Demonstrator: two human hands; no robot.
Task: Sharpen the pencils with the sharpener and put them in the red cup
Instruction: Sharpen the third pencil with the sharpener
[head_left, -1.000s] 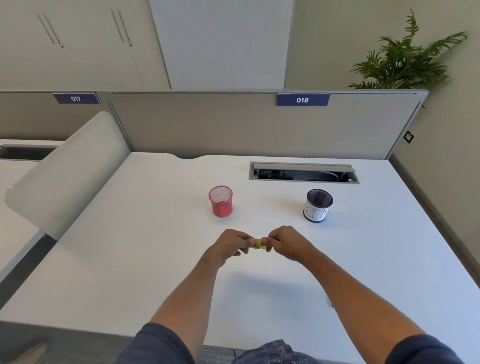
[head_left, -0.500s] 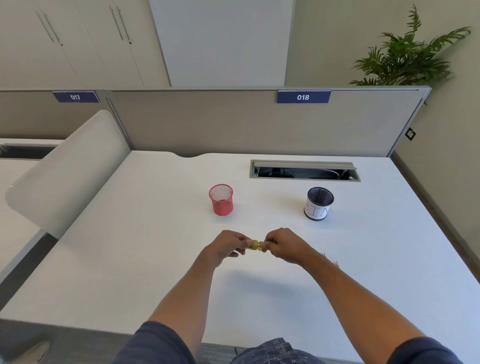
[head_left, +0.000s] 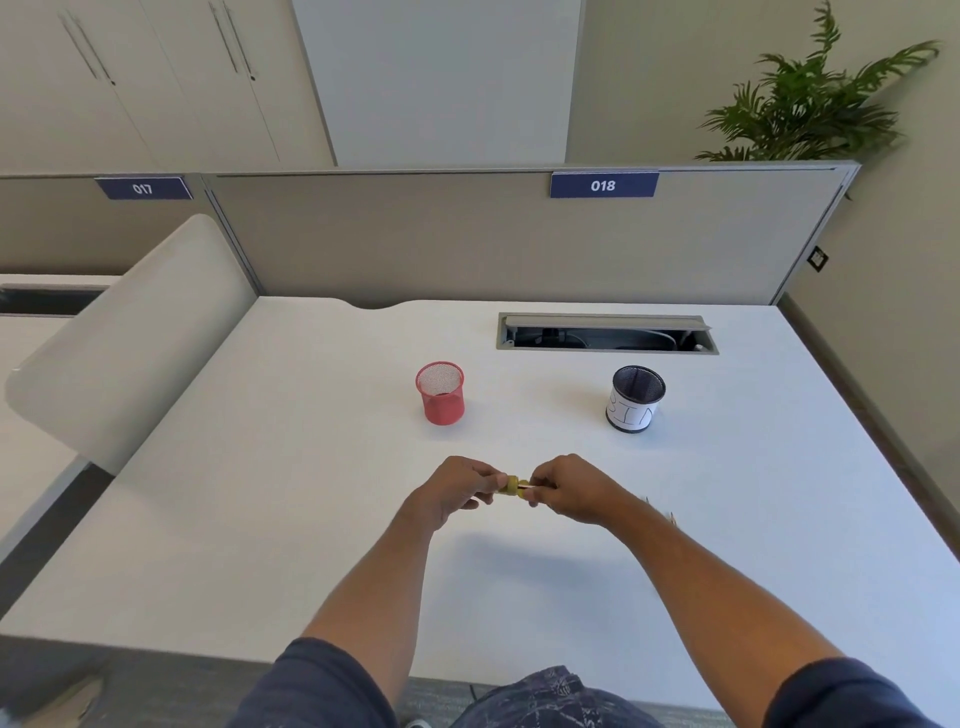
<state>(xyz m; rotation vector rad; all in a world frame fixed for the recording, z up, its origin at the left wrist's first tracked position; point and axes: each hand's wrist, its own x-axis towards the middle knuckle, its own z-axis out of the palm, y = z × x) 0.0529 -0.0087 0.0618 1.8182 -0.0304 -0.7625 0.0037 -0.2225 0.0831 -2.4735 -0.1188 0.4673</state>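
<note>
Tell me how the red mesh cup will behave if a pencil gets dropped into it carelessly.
The red cup looks like thin wire mesh, so it is probably light and may slide or tip on the smooth white desk if knocked. It stands upright, taller than wide, apparently empty, so nothing weighs it down. Its round wall would likely let it roll once tipped.

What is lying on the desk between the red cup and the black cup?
Nothing: in the head view the white desk is bare between the red mesh cup and the black mesh cup with a white paper label.
</note>
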